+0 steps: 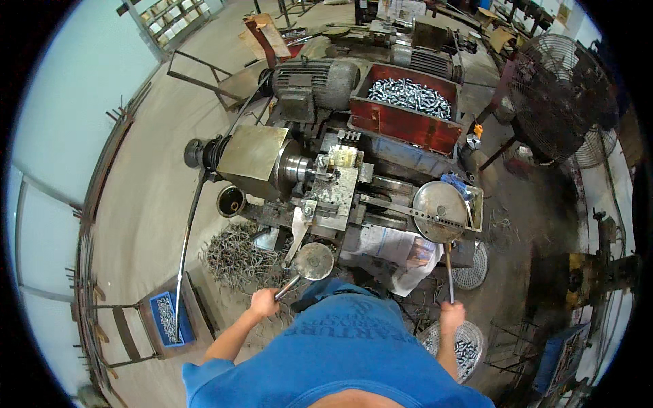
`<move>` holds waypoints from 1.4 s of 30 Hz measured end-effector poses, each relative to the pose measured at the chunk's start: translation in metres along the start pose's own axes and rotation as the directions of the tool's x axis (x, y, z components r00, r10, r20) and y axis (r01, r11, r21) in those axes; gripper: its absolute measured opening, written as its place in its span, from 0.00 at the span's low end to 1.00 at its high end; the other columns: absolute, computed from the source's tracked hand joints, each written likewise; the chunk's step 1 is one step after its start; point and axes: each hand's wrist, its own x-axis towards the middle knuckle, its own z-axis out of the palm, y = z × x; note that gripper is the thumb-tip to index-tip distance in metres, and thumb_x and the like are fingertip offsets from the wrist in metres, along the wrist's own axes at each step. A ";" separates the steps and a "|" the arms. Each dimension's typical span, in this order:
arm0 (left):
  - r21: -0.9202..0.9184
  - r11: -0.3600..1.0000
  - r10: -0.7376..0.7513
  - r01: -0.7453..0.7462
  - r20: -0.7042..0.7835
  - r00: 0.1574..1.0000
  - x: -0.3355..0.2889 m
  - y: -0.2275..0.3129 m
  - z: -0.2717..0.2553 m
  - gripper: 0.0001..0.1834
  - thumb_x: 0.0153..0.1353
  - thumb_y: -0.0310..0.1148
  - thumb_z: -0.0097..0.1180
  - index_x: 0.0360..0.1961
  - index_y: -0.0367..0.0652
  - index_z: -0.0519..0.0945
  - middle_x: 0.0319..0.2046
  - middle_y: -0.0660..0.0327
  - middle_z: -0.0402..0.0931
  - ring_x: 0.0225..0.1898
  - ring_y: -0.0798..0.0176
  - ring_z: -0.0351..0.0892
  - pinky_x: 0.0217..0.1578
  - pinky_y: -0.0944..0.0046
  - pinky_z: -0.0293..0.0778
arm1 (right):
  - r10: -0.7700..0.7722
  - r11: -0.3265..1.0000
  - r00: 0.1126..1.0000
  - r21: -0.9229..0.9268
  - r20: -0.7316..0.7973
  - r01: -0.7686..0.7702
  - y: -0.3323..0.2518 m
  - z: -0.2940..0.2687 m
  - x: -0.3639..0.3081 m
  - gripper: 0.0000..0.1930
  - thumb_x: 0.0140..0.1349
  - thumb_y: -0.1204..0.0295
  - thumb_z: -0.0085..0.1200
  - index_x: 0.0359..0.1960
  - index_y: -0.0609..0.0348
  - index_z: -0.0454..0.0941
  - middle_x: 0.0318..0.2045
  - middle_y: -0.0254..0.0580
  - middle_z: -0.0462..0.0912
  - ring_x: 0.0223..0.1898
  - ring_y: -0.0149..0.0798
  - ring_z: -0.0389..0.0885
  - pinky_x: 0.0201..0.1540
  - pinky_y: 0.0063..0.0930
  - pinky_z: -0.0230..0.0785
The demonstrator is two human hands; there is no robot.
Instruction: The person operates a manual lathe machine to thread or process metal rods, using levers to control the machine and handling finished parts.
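Note:
A small metal lathe (333, 190) stands before me, its spindle and chuck (297, 168) at the left of the tool slide. My left hand (264, 303) is closed around a metal lever handle (288, 287) that runs to a small round disc (315, 261) at the lathe's front. On the right, my right hand (451, 315) grips the lower end of another lever handle (449, 272). That one joins a large round disc (435, 204), from which a perforated flat bar (394, 206) reaches toward the slide. Whether a workpiece sits in the chuck is too small to tell.
A red bin (401, 129) full of small metal parts stands behind the lathe, beside a motor (313, 81). Metal shavings (241, 257) pile below left. A blue crate (172, 319) of parts sits far left, a basket (476, 340) of parts near my right arm, a large fan (561, 95) at right.

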 end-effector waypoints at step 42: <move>0.124 0.982 -0.151 0.145 0.038 0.988 0.240 -0.171 0.029 0.23 0.49 0.41 0.55 0.45 0.40 0.72 0.37 0.56 0.78 0.39 0.55 0.78 0.34 0.56 0.74 | -0.795 0.568 0.606 0.307 -0.035 0.763 -0.322 -0.079 -0.010 0.21 0.36 0.75 0.54 0.38 0.60 0.78 0.33 0.50 0.80 0.36 0.46 0.79 0.41 0.32 0.71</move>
